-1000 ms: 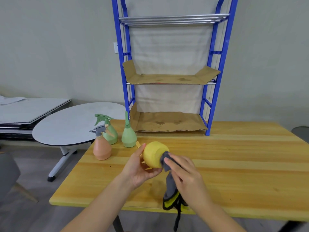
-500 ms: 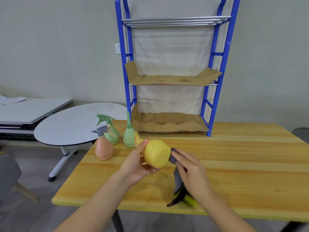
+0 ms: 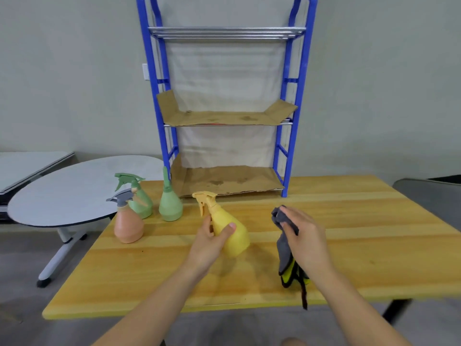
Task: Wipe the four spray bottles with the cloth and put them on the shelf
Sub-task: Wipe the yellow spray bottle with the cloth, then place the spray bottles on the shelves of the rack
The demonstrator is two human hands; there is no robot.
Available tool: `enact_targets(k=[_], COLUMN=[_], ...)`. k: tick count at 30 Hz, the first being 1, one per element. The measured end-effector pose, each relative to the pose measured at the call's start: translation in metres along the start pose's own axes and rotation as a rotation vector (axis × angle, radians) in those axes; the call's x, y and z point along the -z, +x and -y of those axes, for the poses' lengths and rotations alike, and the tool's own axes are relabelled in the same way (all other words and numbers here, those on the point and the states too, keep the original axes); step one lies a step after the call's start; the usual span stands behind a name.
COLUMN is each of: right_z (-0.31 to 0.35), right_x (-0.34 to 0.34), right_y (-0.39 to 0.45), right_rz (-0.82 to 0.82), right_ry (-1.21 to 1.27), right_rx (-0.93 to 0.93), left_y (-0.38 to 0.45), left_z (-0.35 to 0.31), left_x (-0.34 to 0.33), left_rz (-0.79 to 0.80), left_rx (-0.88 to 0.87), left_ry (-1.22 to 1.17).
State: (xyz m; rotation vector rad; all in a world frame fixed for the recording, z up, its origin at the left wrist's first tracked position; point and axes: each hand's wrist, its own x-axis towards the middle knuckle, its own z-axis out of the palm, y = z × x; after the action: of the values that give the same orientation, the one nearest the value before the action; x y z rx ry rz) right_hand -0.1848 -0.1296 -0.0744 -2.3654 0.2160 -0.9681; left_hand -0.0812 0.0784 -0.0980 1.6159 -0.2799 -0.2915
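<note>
**Left hand grips the yellow spray bottle, right hand grips the cloth**

The left hand is closed around the neck and upper body of the yellow spray bottle, thumb across its front, holding it tilted above the wooden table with its trigger head pointing away toward the blue shelf rack. The right hand is clenched on a bunched grey cloth, whose yellow-and-black lower end hangs down by the table's near edge. The cloth and the yellow bottle are apart, not touching.

The rack stands at the far side of the table. It has 3 levels: the bottom 2 are lined with cardboard, and the top 1 is bare metal rods. No bottle is on the rack.

Just left of the rack's base stand 3 more bottles on the table: a green nozzle-top bottle closest to the rack, a green trigger spray bottle beyond it, and an orange spray bottle with a grey trigger, nearest the table's left edge.
</note>
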Motion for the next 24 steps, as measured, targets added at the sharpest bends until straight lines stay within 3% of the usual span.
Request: enact_targets(k=[3,7,12,16,24], right_z=[-0.021,-0.044,-0.078,-0.084,-0.012], right_x=[0.035,0.079,0.059,0.006,-0.015], right_y=[-0.014,-0.035,-0.027,-0.013,-0.001], right_rz=[-0.013,0.112,0.106,0.269,0.263], right_ry=[-0.122,-0.276,-0.388,-0.277,0.005], right_rx=[-0.049,-0.141,-0.185,-0.306,-0.161], left_y=[0.002,0.000,-0.006,-0.003,-0.005], left_z=[0.006,0.017,0.033,0.042,0.043], left_x=[-0.036,-0.074,-0.084,-0.066,-0.035], left_rz=[0.073,0.153,0.167,0.095,-0.015], left_rx=[-0.061,-0.115,-0.156,-0.149,-0.171], left_ry=[0.127,0.226,0.318,0.420,0.470])
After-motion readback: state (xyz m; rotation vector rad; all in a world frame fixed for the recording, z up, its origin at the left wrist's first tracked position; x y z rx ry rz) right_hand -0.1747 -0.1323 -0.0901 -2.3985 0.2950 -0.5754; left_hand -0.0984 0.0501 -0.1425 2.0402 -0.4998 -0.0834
